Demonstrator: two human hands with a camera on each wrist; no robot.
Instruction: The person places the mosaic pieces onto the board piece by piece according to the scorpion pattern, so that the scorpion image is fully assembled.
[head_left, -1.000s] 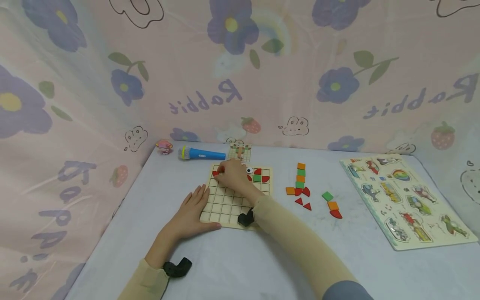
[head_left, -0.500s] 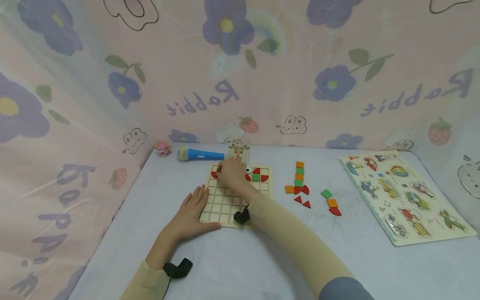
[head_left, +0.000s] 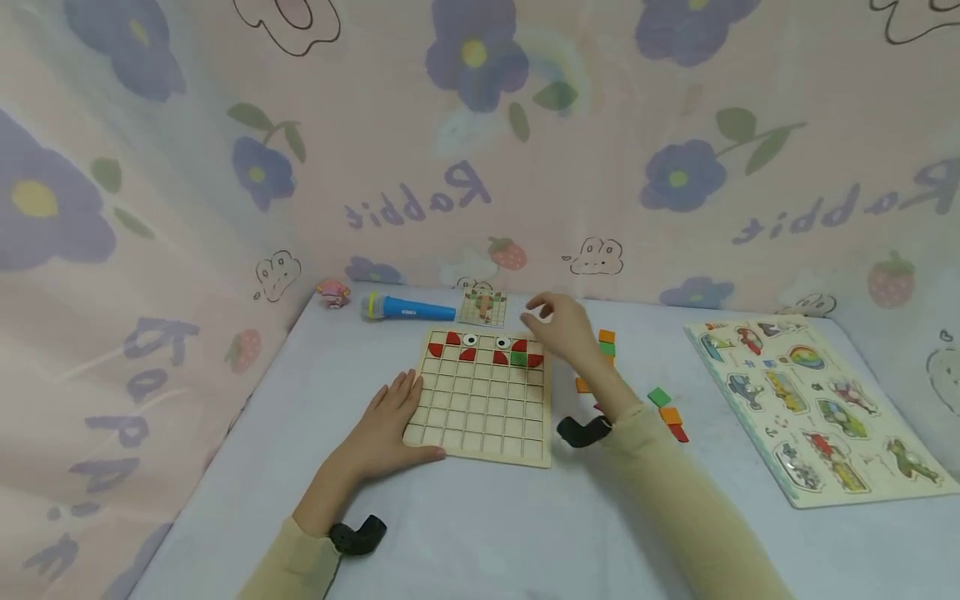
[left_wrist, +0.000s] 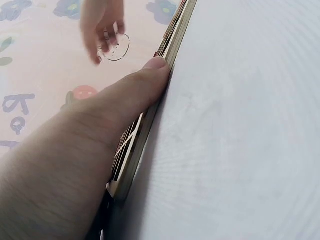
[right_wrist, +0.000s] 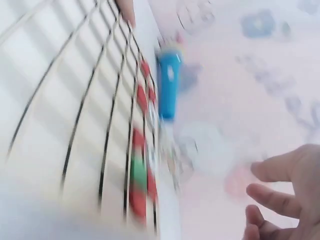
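A wooden grid board (head_left: 480, 408) lies on the table with red curved pieces (head_left: 467, 356), a green square (head_left: 518, 359) and two round eye pieces (head_left: 470, 340) in its top rows. My left hand (head_left: 382, 429) rests along the board's left edge, fingers straight, thumb at the lower corner; the left wrist view shows the thumb (left_wrist: 140, 85) against the board's side. Above the board's upper right corner hangs my right hand (head_left: 562, 329), its fingers loosely bent. In the right wrist view the fingers (right_wrist: 275, 200) stand apart with nothing between them.
Right of the board lie loose orange and green squares (head_left: 607, 337), partly hidden by the right arm, and another green square (head_left: 659, 397). Behind stand a blue toy microphone (head_left: 416, 310), a pattern card (head_left: 483, 308) and a small pink toy (head_left: 333, 292). A picture puzzle board (head_left: 817, 408) lies at right.
My right hand has lifted off the board's upper left area and moved right, uncovering the red pieces and a second eye piece there. The left hand stays on the board's edge.
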